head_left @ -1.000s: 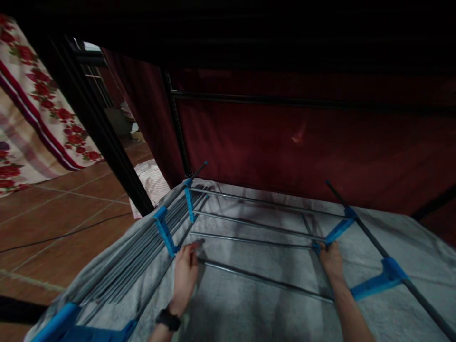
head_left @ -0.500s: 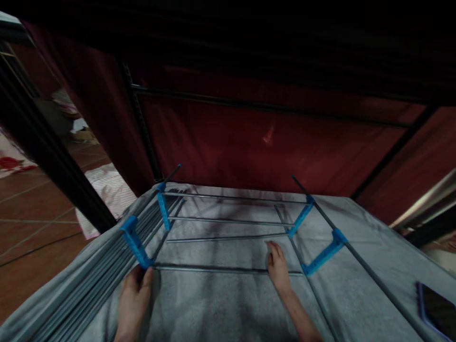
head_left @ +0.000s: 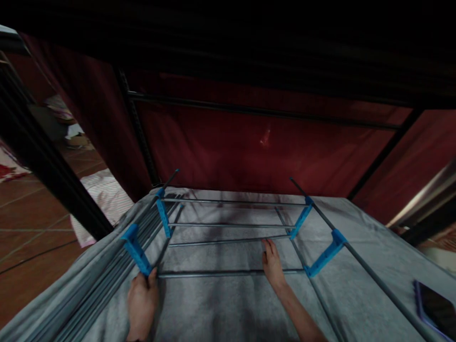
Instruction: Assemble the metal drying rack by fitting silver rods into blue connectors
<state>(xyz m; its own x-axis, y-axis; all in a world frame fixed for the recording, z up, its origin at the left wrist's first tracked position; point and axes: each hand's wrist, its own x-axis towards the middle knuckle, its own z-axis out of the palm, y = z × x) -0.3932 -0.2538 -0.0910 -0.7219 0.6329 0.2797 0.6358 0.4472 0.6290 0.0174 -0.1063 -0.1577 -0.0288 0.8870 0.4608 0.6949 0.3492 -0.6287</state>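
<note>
White striped cloth [head_left: 107, 192]: I see it over the brown tiled floor [head_left: 35, 237].
Metal tube bundle [head_left: 98, 285]: lies lengthwise along the left side of the grey cover [head_left: 221, 311].
Left near bracket [head_left: 137, 249]: blue, tilted, lower end at the left hand.
Left hand [head_left: 142, 299]: I read thumb and fingers as pinching the lower end of the left near bracket.
Tube rack [head_left: 374, 279]: lies mid-cover, in front of the red curtain [head_left: 228, 147].
Near crossbar [head_left: 213, 274]: runs from beside the left hand to the right near bracket [head_left: 326, 256].
Thin rod [head_left: 217, 242]: lies behind the near crossbar, slightly aslant.
Right hand [head_left: 272, 266]: fingers bent, tips at the thin rod; I cannot tell whether they pinch it.
Phone [head_left: 436, 306]: rests on the cover, right of the rack.
</note>
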